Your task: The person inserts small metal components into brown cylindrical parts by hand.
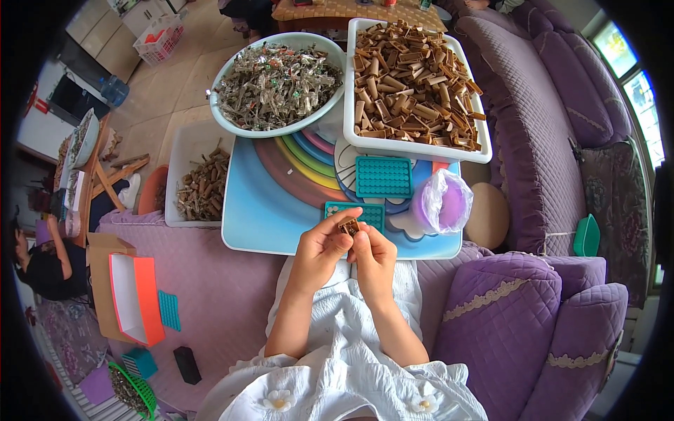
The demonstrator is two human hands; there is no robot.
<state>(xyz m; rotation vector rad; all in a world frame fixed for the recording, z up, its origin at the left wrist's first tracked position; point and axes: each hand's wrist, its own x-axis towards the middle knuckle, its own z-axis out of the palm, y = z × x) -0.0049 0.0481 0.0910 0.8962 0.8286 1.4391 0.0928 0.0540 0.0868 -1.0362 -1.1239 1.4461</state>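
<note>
Above the near edge of a low table with a blue, rainbow-printed top [260, 217], both my hands meet around a small brown plastic casing [349, 226]. My left hand [319, 247] pinches it from one side, and my right hand [375, 258] closes on it from the other. Small details show inside the casing, too fine to name. Just beyond my fingers lies a teal grid tray [373, 214], partly hidden by them. A second teal tray [383, 177] sits behind it. To the right stands a purple tub [444, 203] lined with a clear plastic bag.
A pale oval basin [274, 132] heaped with clear plastic parts and a white bin [421, 149] full of brown casings stand at the back. Left are another bin [184, 144] and an orange-and-white box [144, 298]. A purple sofa [519, 91] flanks the right. Someone [49, 270] works far left.
</note>
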